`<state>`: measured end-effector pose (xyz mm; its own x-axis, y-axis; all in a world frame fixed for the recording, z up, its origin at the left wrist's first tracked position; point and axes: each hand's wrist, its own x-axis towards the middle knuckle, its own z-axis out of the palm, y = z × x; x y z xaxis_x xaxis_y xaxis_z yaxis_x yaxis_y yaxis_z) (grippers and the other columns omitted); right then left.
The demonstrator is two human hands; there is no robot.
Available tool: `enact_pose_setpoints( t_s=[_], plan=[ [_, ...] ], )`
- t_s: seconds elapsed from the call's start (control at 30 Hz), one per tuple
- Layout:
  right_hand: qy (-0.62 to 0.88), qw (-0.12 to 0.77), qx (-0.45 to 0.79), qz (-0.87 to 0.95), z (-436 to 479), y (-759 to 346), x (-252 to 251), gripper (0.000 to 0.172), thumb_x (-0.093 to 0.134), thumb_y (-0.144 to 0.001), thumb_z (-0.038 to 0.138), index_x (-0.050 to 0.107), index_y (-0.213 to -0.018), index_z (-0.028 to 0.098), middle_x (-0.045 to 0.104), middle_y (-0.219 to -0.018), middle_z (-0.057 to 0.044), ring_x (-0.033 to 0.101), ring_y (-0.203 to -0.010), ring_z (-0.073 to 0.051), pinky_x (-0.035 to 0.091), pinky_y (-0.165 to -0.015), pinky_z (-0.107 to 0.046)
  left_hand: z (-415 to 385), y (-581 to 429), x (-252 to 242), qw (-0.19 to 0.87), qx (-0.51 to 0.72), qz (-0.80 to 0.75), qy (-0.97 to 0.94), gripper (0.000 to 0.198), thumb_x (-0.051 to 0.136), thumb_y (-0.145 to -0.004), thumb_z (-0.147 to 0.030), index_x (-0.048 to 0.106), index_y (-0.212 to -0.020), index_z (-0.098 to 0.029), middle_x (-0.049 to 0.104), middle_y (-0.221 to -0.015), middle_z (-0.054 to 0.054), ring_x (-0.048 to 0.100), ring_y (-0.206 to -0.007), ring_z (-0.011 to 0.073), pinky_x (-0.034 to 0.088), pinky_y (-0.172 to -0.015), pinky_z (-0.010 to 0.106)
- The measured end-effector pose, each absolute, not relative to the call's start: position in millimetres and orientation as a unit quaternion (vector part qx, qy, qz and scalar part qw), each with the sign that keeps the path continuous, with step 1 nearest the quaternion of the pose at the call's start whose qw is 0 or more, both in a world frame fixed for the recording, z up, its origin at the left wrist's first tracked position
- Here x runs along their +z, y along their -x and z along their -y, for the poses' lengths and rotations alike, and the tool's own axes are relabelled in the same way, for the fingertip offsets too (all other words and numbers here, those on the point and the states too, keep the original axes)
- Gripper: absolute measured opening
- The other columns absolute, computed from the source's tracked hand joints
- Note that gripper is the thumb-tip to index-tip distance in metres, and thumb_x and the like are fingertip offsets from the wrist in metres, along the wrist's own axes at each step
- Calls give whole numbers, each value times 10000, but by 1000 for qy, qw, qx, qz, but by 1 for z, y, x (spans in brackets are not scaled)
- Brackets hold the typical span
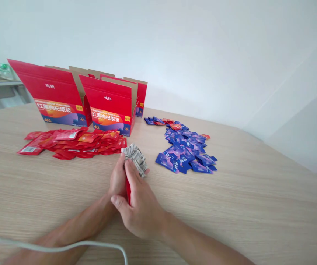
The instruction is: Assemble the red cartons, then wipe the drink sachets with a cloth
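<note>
Bundle of thin, flat packets (pixel 136 160), its crumpled grey-and-white striped edges showing beyond the fingertips and a strip of red between the palms, was clamped between the two bare hands. The left hand (pixel 117 179) pressed from one side and the right hand (pixel 144 202) from the other, the right thumb lying across toward the left wrist (how many packets they held could not be told). The bundle was near the middle of the broad, pale wood-grain table (pixel 244 209), in front of the boxes.

Just beyond the left fingertips lay a loose heap of flat, shiny red sachets (pixel 72 143), some with white barcode patches facing up. To the right of the bundle, apart from it, spread a heap of flat blue-and-purple sachets (pixel 184 152), with a few red ones among those at its far end.

Behind the red heap stood a red-and-blue printed cardboard box (pixel 56 105) with its tall flap raised and, to its right, a matching cardboard box (pixel 107 110), likewise open; more of the kind stood partly hidden behind them. A thin white cable (pixel 64 247) crossed in front of the left forearm, and a plain white wall (pixel 202 55) rose behind the table.
</note>
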<state>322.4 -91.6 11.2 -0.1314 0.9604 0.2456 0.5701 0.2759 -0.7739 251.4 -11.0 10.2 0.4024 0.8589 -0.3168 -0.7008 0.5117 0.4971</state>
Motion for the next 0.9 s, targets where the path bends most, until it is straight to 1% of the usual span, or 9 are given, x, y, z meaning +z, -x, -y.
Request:
enact_pose_setpoints(
  t_s=[0.13,0.23,0.3,0.43,0.5,0.57,0.73,0.83,0.9],
  plan=[
    [466,504,335,645,84,-345,29,737,586,-886,179,508,-1616,243,541,-1656,-58,520,-1538,-257,412,-1302,-517,5,-250,24,813,487,-297,-115,522,411,-1089,-524,734,-909,-155,771,-766,77,786,-757,253,675,-855,429],
    [430,636,371,522,65,-360,29,670,625,-943,349,498,-1598,294,623,-1585,-69,675,-1375,-275,583,-1148,-509,9,-257,29,818,494,-273,-109,528,386,-1095,-510,758,-999,-147,807,-854,104,811,-921,295,658,-915,442],
    [462,661,339,485,52,-365,22,610,603,-975,431,537,-1558,262,657,-1537,-109,699,-1327,-298,585,-1129,-543,14,-263,29,833,481,-250,-107,535,387,-1094,-520,764,-1097,-140,822,-924,114,811,-962,300,653,-921,435],
    [600,536,113,583,43,-365,5,486,585,-997,422,699,-1371,134,538,-1608,-232,491,-1530,-377,388,-1271,-630,24,-268,25,845,470,-233,-103,480,402,-1099,-478,750,-1164,-153,827,-1005,102,804,-994,278,651,-903,398],
    [604,457,28,652,46,-363,1,537,518,-1051,426,638,-1466,106,365,-1732,-236,248,-1662,-380,224,-1331,-669,26,-268,21,849,467,-220,-112,478,416,-1094,-489,755,-1186,-164,824,-1019,103,796,-1030,280,643,-928,405],
    [578,395,44,713,51,-359,1,637,431,-1103,475,490,-1605,88,294,-1771,-230,144,-1694,-352,134,-1347,-683,26,-266,17,859,459,-197,-116,513,433,-1079,-558,763,-1184,-180,819,-1034,105,784,-1073,290,628,-969,429],
    [539,304,197,760,68,-340,1,909,594,-1038,587,292,-1706,49,223,-1776,-256,166,-1683,-365,197,-1355,-638,21,-255,16,858,445,-249,-63,510,471,-1072,-607,672,-836,-202,791,-911,76,769,-1057,282,599,-1015,447],
    [518,298,232,768,82,-341,8,955,746,-934,367,287,-1709,49,249,-1763,-249,261,-1658,-379,293,-1330,-625,15,-247,15,852,448,-265,-62,540,472,-1056,-642,637,-800,-195,776,-875,88,772,-984,278,606,-995,451],
    [491,323,258,767,87,-350,21,829,716,-885,206,438,-1662,126,439,-1697,-193,429,-1588,-370,363,-1298,-627,13,-244,14,852,450,-259,-70,586,432,-1045,-680,696,-886,-182,779,-884,101,773,-932,283,619,-960,463]
  ],
)
